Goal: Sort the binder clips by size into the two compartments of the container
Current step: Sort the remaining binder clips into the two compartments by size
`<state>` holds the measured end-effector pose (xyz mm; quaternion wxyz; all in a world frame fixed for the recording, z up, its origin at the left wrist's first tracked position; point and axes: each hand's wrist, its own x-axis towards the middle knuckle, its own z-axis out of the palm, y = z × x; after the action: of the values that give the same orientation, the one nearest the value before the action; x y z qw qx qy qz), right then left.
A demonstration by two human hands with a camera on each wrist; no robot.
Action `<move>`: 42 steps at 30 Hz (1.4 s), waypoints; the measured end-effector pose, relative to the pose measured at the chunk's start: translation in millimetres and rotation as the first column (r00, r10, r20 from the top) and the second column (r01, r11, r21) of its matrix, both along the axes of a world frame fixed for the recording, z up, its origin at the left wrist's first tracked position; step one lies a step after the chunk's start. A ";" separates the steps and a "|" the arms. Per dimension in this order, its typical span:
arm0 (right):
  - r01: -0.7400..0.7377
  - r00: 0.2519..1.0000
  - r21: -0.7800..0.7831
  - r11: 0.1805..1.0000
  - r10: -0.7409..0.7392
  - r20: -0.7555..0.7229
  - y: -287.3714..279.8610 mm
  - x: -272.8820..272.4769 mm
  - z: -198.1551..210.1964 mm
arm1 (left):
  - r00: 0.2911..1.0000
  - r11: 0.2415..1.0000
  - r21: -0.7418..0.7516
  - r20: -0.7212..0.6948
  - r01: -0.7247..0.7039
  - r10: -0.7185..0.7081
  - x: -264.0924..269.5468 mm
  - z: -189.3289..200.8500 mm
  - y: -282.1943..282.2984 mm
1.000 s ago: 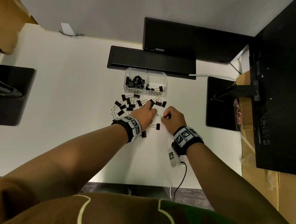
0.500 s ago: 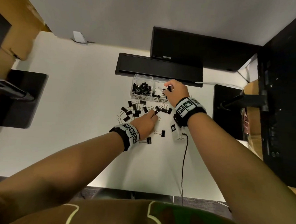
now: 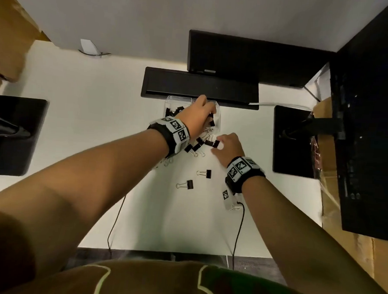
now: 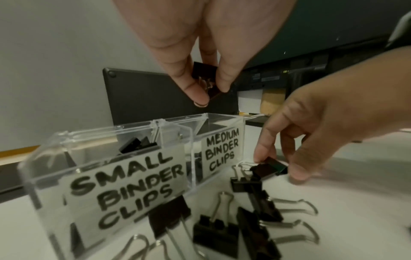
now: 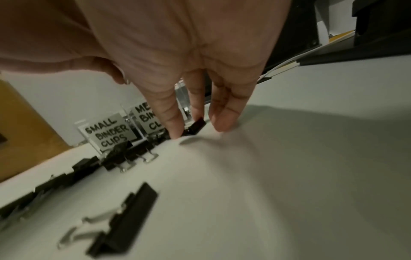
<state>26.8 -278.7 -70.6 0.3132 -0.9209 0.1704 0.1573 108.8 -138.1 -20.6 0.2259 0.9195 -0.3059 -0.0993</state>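
A clear two-compartment container [image 4: 89, 135] carries the labels SMALL BINDER CLIPS on the left and MEDIUM BINDER CLIPS on the right. My left hand [image 4: 210, 88] hovers above the medium compartment and pinches a black binder clip [image 4: 203, 72]. In the head view the left hand [image 3: 201, 115] covers most of the container [image 3: 177, 100]. My right hand [image 5: 195, 130] is down at the table just in front of the container, its fingers pinching a black clip [image 5: 196, 125] that lies there. Several loose clips [image 3: 197, 146] lie in front of the container.
Two single clips [image 3: 206, 173] [image 3: 187, 184] lie nearer to me on the white table. A black bar [image 3: 200, 86] and a monitor [image 3: 249, 57] stand right behind the container. Monitor bases sit at the left [image 3: 14, 135] and right [image 3: 294, 141]. Cables hang over the front edge.
My left hand rose from the pile to above the medium compartment with a clip. My right hand came back from the container to the pile and took hold of a clip.
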 end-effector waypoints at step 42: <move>-0.159 0.987 -0.011 0.987 0.159 0.038 26.4 -76.4 -6.2 | 0.973 0.984 0.157 -0.199 -0.089 0.120 -83.3 -38.7 48.6</move>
<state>-49.6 -252.3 -76.8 0.2991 -0.9357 0.0909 0.1634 25.5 -89.5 -59.3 0.1933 0.9330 -0.2237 -0.2052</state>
